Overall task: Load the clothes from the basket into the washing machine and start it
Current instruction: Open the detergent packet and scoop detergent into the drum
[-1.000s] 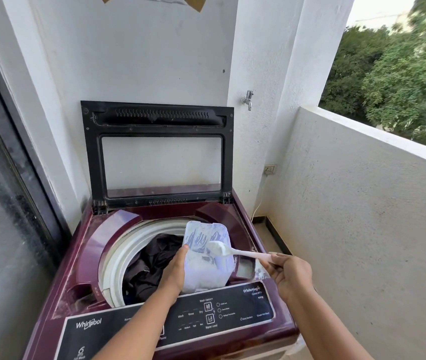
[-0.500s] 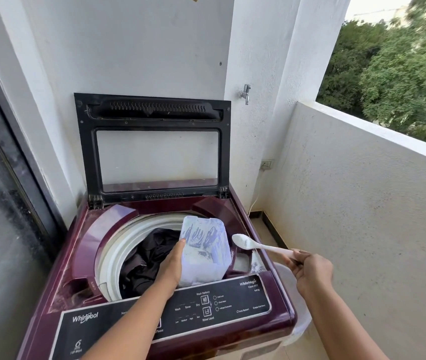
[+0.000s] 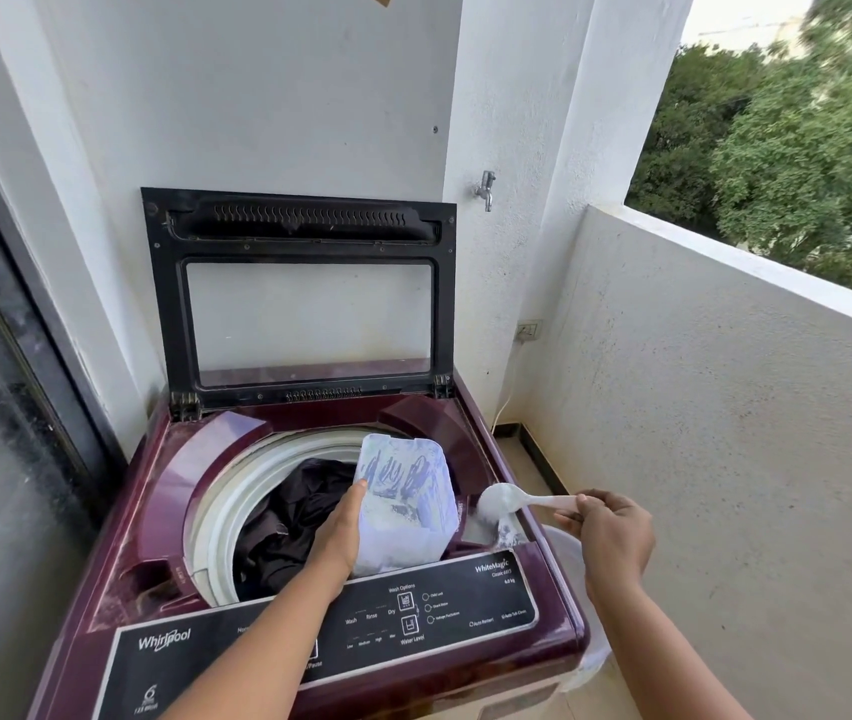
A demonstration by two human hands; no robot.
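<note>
The right hand is pinching the handle of a white scoop, its grip closed; since a second ago the bowl has swung out of the detergent pouch and is now tipping, probably powder, over the dispenser corner. The left hand is clasping the pouch above the drum. Dark clothes are already lying inside the washing machine. The lid is standing open; the basket is barely showing.

Control panel print perhaps illegible
</note>
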